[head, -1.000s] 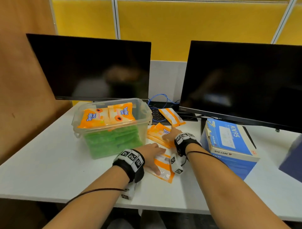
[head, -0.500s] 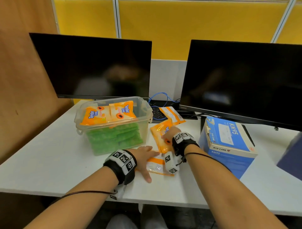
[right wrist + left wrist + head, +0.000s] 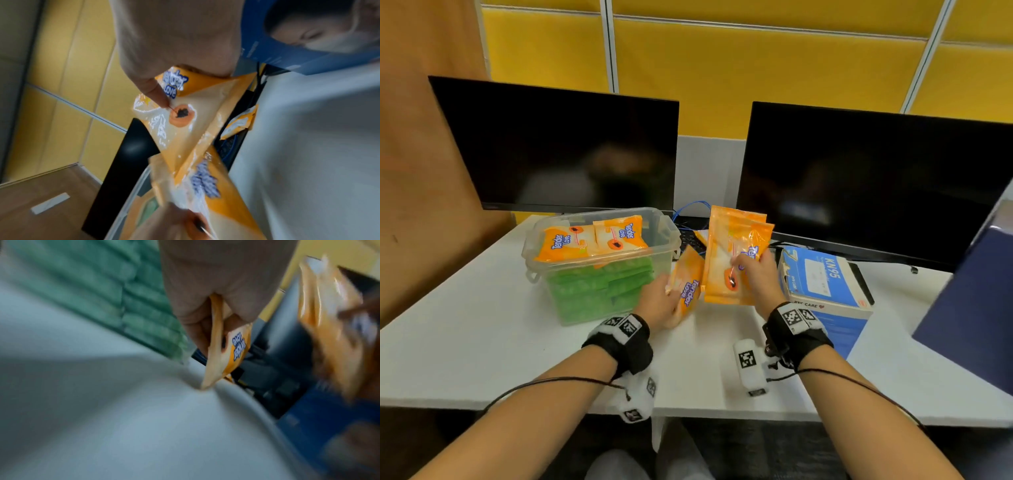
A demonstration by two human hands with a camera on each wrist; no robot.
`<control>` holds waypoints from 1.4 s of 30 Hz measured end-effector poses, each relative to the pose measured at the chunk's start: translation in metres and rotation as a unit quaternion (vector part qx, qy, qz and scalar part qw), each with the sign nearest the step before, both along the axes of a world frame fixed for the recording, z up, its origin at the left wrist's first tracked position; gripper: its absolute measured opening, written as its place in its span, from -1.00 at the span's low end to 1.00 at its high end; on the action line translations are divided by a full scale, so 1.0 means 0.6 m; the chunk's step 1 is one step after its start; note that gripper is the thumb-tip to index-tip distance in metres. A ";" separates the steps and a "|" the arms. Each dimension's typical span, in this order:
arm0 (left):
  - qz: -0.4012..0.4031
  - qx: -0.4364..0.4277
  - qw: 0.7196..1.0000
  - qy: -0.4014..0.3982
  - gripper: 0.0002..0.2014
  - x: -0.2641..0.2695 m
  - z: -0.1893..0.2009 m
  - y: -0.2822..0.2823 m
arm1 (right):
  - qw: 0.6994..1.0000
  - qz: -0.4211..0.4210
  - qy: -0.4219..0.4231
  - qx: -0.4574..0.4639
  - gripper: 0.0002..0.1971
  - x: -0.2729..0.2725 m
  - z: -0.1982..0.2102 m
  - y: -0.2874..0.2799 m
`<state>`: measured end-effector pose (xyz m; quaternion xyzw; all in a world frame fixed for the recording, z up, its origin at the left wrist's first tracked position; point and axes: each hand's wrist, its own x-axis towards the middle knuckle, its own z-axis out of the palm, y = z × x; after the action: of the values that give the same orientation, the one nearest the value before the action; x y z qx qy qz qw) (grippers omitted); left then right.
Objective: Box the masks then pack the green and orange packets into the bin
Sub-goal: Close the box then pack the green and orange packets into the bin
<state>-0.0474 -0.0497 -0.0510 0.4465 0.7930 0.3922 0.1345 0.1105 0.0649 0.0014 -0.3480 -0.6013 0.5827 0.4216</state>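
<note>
A clear plastic bin (image 3: 541,240) stands left of centre on the white desk, filled with green packets (image 3: 602,291) and topped by two orange packets (image 3: 592,240). Just right of the bin, my left hand (image 3: 669,291) pinches one orange packet (image 3: 688,284) (image 3: 236,350), lifted off the desk. My right hand (image 3: 743,265) grips a pair of orange packets (image 3: 729,246) (image 3: 185,129) held upright, thumb on the front. The blue KN95 mask box (image 3: 825,284) lies closed to the right of that hand. One more orange packet (image 3: 240,123) lies behind, near the cables.
Two dark monitors (image 3: 571,154) (image 3: 876,185) stand along the back of the desk (image 3: 465,342), with blue cables (image 3: 688,209) between them. A dark blue panel (image 3: 969,308) cuts in at the right edge. A brown wall closes the left side.
Both hands lay on orange packets flat on the desk. Now each has picked its packets up, the right hand higher, near the bin's right side.
</note>
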 end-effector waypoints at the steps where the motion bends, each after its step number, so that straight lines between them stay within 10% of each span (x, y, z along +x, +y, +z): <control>1: 0.024 0.040 0.995 -0.090 -0.95 0.000 0.003 0.009 | 1.000 0.018 -0.006 -0.023 -0.74 0.002 -0.006 0.000; 6: -0.106 0.121 0.907 -0.390 -0.72 0.038 0.026 0.027 | 0.990 0.072 -0.093 -0.083 -0.64 -0.016 -0.041 -0.016; 14: -0.154 0.145 0.939 -0.270 -0.71 0.033 0.034 0.017 | 0.992 0.112 -0.038 0.040 -0.60 -0.015 -0.036 -0.030; 21: -0.012 0.118 0.948 -0.295 -0.47 0.043 -0.029 0.028 | 0.988 0.131 -0.074 -0.011 -0.59 -0.020 -0.103 -0.035; 38: 0.034 0.186 0.944 -0.272 -0.84 0.067 0.039 0.038 | 0.984 0.147 -0.083 0.056 -0.61 -0.023 -0.089 -0.019; 42: 0.042 0.257 0.896 -0.360 -0.86 0.064 0.113 0.044 | 0.990 0.109 0.028 0.081 -0.64 -0.012 -0.011 -0.025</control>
<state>-0.0092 -0.0232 0.0169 0.2602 0.5796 0.7216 0.2751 0.1033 0.0498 -0.0054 -0.2285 -0.6691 0.5839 0.3989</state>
